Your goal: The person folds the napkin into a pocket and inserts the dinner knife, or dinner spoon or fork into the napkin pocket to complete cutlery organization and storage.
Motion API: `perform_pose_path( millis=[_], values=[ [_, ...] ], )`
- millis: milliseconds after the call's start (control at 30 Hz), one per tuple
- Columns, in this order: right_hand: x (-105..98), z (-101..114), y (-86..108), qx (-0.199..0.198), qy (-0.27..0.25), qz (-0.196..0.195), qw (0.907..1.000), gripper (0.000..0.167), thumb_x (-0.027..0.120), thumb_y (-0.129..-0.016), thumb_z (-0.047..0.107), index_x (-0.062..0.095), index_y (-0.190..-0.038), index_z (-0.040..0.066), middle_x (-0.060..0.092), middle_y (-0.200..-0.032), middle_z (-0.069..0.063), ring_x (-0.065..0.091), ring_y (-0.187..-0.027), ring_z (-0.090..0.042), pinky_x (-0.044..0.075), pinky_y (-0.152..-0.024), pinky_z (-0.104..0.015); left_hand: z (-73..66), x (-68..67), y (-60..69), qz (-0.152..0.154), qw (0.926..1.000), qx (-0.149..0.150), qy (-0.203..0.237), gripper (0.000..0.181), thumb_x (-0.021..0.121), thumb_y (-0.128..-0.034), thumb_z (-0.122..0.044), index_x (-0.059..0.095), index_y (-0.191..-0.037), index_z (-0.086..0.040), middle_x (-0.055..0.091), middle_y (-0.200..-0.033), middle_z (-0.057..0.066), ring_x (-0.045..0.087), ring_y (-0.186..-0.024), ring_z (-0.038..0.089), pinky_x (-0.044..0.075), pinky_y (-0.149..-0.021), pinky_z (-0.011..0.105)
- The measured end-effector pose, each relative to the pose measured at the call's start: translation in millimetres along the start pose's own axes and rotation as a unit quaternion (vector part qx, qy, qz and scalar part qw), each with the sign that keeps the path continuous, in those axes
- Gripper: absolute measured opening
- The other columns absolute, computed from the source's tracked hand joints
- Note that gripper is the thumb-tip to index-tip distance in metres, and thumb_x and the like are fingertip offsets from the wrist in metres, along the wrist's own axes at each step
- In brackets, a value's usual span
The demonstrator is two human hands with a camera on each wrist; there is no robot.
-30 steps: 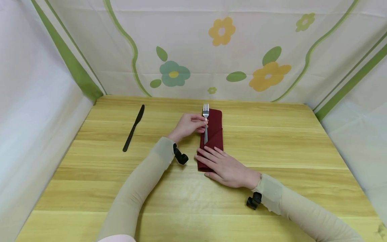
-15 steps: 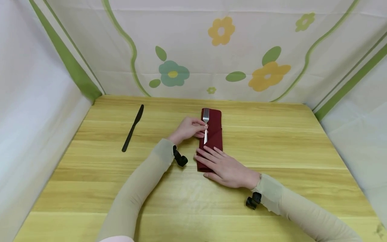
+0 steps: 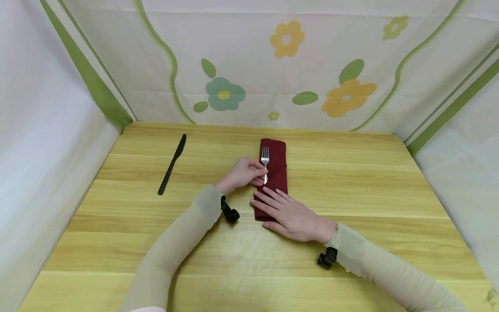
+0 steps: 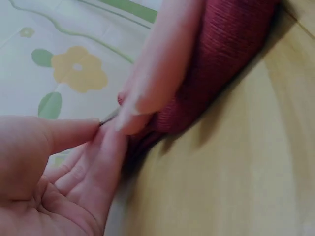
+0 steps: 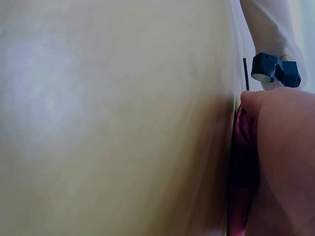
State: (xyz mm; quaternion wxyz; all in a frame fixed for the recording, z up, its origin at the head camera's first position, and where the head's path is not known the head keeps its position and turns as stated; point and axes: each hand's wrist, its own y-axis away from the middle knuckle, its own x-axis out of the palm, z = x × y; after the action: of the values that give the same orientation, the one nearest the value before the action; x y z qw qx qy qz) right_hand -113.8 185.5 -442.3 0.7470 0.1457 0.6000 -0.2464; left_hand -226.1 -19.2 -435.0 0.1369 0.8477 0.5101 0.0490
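A dark red folded napkin (image 3: pixel 277 154) lies lengthwise on the wooden table, with a diagonal fold forming a pocket. My left hand (image 3: pixel 241 174) pinches a silver fork (image 3: pixel 265 155) by its handle, tines pointing away from me. The handle's lower end is hidden in the pocket. My right hand (image 3: pixel 297 220) rests on the napkin's near end, fingers straight and spread. In the left wrist view, the left hand's thumb and fingers (image 4: pixel 101 147) meet on a thin dark edge beside the napkin (image 4: pixel 231 54). The right wrist view shows the right hand (image 5: pixel 290 152) over the napkin (image 5: pixel 243 147).
To the left, a black table knife (image 3: pixel 171 167) lies on the table (image 3: pixel 351 186), apart from both hands. A white curtain with printed flowers (image 3: pixel 249 56) stands behind the table, and white cloth hangs at both sides.
The left hand has drawn the fork toward me, and its handle has slid deeper into the napkin's pocket. The tines now lie wholly over the napkin. My right hand has stayed in place.
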Motion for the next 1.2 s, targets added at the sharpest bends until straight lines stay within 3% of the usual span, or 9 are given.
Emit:
perform_pose_path(
  millis=[167, 367, 600, 700, 900, 1200],
  values=[
    [0, 0, -0.2, -0.004, 0.006, -0.005, 1.0, 0.062, 0.05, -0.108, 0.036, 0.031, -0.161, 0.011, 0.024, -0.166, -0.011, 0.014, -0.153, -0.033, 0.017, -0.12, -0.054, -1.7, -2.6, 1.4, 0.002, 0.9996, 0.0, -0.029, 0.02, 0.066, -0.1006, -0.007, 0.07, -0.113, 0.009, 0.072, -0.091, 0.016, 0.072, -0.074, 0.019, 0.06, -0.072, 0.032],
    [0, 0, 0.2, -0.002, 0.001, -0.005, 1.0, 0.061, 0.049, -0.109, 0.036, 0.031, -0.161, 0.011, 0.023, -0.166, -0.012, 0.015, -0.153, -0.034, 0.017, -0.12, -0.054, -8.7, -3.3, -1.1, -0.005, 0.9991, -0.023, -0.034, 0.026, 0.067, -0.101, -0.013, 0.07, -0.119, 0.005, 0.073, -0.098, 0.014, 0.073, -0.081, 0.021, 0.06, -0.075, 0.032],
    [1, 0, -0.3, 0.001, -0.005, 0.005, 1.0, 0.061, 0.047, -0.109, 0.036, 0.029, -0.162, 0.012, 0.021, -0.167, -0.012, 0.014, -0.153, -0.034, 0.015, -0.12, -0.053, -14.8, -0.1, -10.7, -0.061, 0.997, -0.018, -0.043, 0.023, 0.075, -0.0956, -0.016, 0.074, -0.109, 0.003, 0.074, -0.089, 0.013, 0.073, -0.075, 0.021, 0.06, -0.071, 0.031],
    [1, 1, 0.1, -0.001, -0.007, 0.0, 1.0, 0.061, 0.049, -0.109, 0.035, 0.03, -0.161, 0.011, 0.023, -0.166, -0.012, 0.015, -0.152, -0.035, 0.016, -0.12, -0.054, -16.7, 3.1, -12.3, -0.088, 0.9915, -0.005, -0.095, 0.026, 0.082, -0.0896, -0.022, 0.076, -0.102, -0.001, 0.074, -0.083, 0.009, 0.072, -0.07, 0.019, 0.06, -0.067, 0.03],
    [1, 1, 0.6, -0.001, -0.007, -0.002, 1.0, 0.061, 0.049, -0.109, 0.035, 0.029, -0.162, 0.012, 0.023, -0.166, -0.012, 0.016, -0.152, -0.035, 0.017, -0.12, -0.054, -17.8, 8.2, -15.2, -0.109, 0.969, 0.009, -0.221, 0.023, 0.087, -0.0841, -0.029, 0.08, -0.088, -0.007, 0.071, -0.072, 0.003, 0.069, -0.062, 0.015, 0.057, -0.06, 0.028],
    [-2, 2, -0.6, 0.0, -0.003, 0.004, 1.0, 0.061, 0.047, -0.109, 0.035, 0.028, -0.162, 0.012, 0.022, -0.167, -0.011, 0.014, -0.153, -0.034, 0.015, -0.12, -0.053, -18.8, 7.0, -14.1, -0.098, 0.9594, -0.007, -0.264, 0.022, 0.084, -0.0874, -0.031, 0.082, -0.088, -0.008, 0.071, -0.07, 0.001, 0.067, -0.064, 0.014, 0.052, -0.057, 0.025]
  ],
)
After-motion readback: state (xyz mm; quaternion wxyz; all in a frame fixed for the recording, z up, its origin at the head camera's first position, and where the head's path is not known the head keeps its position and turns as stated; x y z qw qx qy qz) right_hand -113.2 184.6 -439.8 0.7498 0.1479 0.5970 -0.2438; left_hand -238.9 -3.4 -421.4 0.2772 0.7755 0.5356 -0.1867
